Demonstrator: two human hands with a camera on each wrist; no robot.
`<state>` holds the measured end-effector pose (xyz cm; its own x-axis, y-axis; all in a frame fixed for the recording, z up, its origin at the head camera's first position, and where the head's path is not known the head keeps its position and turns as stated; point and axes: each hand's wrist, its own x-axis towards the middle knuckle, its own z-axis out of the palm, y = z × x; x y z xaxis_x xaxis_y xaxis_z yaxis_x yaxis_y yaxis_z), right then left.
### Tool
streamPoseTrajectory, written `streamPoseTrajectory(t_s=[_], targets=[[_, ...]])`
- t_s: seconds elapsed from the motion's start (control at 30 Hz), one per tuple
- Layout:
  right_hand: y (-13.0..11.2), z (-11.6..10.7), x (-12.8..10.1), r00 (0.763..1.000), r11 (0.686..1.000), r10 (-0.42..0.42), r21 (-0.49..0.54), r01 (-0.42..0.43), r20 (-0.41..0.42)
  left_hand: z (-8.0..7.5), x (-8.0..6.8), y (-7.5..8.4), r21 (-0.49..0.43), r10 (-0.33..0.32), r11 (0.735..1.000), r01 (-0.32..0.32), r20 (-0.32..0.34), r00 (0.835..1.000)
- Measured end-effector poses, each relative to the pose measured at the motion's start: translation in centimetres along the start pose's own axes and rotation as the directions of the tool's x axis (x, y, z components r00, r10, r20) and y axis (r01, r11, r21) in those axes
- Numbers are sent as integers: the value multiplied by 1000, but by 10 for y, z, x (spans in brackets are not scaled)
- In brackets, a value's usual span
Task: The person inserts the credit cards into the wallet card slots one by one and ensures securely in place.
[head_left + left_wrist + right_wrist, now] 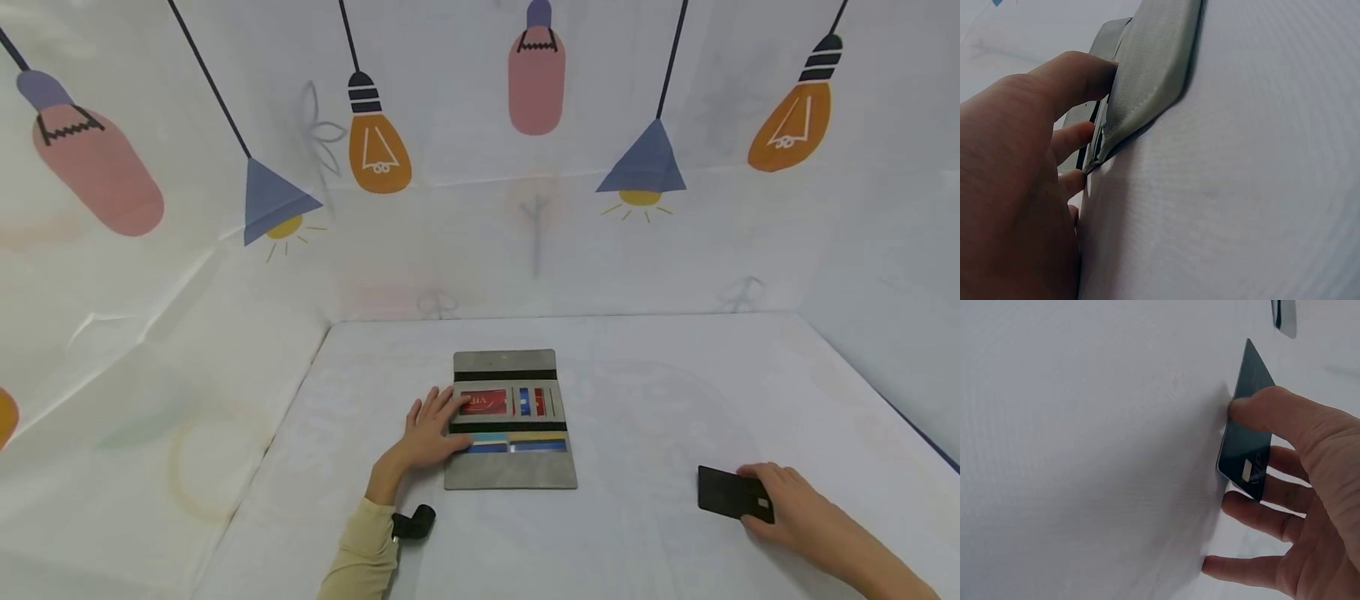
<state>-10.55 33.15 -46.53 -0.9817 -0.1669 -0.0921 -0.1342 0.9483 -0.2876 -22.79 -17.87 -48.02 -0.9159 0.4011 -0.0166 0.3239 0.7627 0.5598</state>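
A grey card wallet (506,475) lies unfolded on the table, with red, blue and yellow cards in its slots. The fingers and thumb of my left hand (429,433) are spread over the wallet's left edge; the left wrist view has the thumb on the near grey flap (1154,69). At the right, well apart from the wallet, my right hand (798,508) pinches a black card (731,493) between thumb and fingers. In the right wrist view the dark card (1247,437) stands tilted close over the table, its gold chip showing near one end.
The white table (637,400) stretches between the two hands. Behind it rises a white sheet (465,242) printed with lamps and bulbs, which also hangs along the left side. A black device (414,522) sits at the left wrist beside the sleeve (362,546).
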Motion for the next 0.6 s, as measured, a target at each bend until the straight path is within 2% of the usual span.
streamPoseTrajectory(t_s=[0.3, 0.5, 0.6], targets=[[0, 3, -4, 990, 994, -86, -74, 78, -111, 0, 1, 0, -8, -1, 1000, 1, 3, 1000], [1, 4, -7, 986, 994, -97, -65, 89, -135, 0, 1, -1, -11, 16, 1000, -16, -14, 1000], [0, 5, -7, 984, 993, -113, -62, 105, -139, 1, 0, -2, -4, 8, 1000, -8, -2, 1000]])
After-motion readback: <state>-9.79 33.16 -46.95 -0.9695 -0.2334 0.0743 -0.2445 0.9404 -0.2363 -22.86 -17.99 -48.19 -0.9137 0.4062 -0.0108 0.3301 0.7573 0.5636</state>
